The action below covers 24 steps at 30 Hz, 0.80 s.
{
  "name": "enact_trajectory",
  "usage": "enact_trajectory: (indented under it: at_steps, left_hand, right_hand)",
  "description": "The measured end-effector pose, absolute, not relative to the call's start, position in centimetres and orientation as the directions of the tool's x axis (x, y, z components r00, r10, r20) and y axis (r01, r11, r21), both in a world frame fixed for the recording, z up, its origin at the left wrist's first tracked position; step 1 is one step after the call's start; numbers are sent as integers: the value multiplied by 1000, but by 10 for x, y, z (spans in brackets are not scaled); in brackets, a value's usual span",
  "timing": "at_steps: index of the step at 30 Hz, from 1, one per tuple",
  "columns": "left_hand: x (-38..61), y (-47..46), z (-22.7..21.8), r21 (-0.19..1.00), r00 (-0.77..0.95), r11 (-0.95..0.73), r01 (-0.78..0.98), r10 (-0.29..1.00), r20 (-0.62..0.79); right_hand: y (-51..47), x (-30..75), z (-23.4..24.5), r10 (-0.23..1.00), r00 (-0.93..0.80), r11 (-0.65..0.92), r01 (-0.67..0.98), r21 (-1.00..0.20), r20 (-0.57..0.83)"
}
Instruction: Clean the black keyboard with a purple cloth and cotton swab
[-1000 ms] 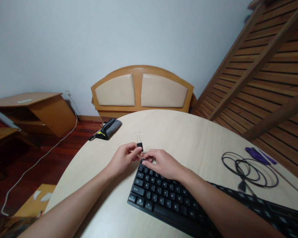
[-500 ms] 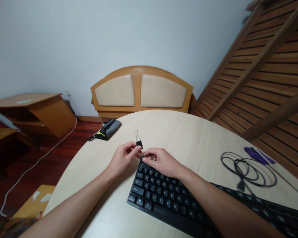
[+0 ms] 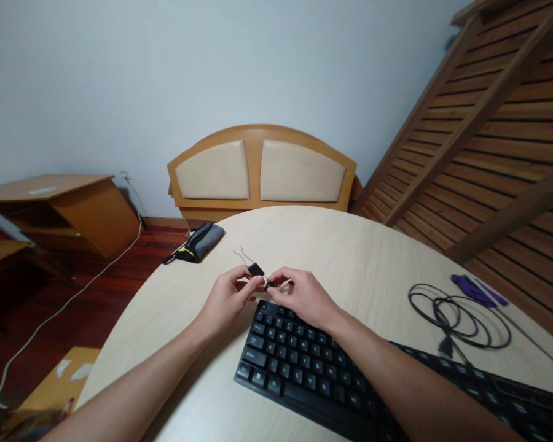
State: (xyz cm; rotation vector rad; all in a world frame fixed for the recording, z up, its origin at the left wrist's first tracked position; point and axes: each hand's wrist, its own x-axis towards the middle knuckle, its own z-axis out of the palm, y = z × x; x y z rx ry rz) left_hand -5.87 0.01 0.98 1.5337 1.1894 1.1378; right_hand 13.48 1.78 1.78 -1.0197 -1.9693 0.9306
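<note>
My left hand [image 3: 228, 298] pinches a small black binder clip [image 3: 255, 269] whose wire handles point up and to the left. My right hand [image 3: 299, 294] is closed in a pinch beside it, with a small dark piece [image 3: 270, 284] between its fingertips, too small to name. Both hands hover just past the far left corner of a black keyboard [image 3: 304, 368] that lies on the round pale wooden table [image 3: 350, 252].
A grey pouch [image 3: 198, 241] lies at the table's far left edge. A coiled black cable [image 3: 456, 316] and purple strips [image 3: 477, 290] lie to the right. Behind the table stand a padded wooden headboard [image 3: 262, 169], slatted wooden frames [image 3: 488, 129] and a low cabinet [image 3: 64, 205].
My right hand lifted off the keyboard's top row and met my left hand. The binder clip tilted, so its handles now lean left instead of standing upright.
</note>
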Motion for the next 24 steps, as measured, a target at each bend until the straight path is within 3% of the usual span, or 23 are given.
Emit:
enact_trajectory:
  at_steps: [14,24]
  left_hand:
    - [-54,-3,13,984,132,-118,137,986,100]
    - [-53,0,10,992,133,-70,103,990,56]
  right_hand:
    - [22,134,10,835,-454,432,187,-882,313]
    - [25,135,11,858,-404,438,251,-863,318]
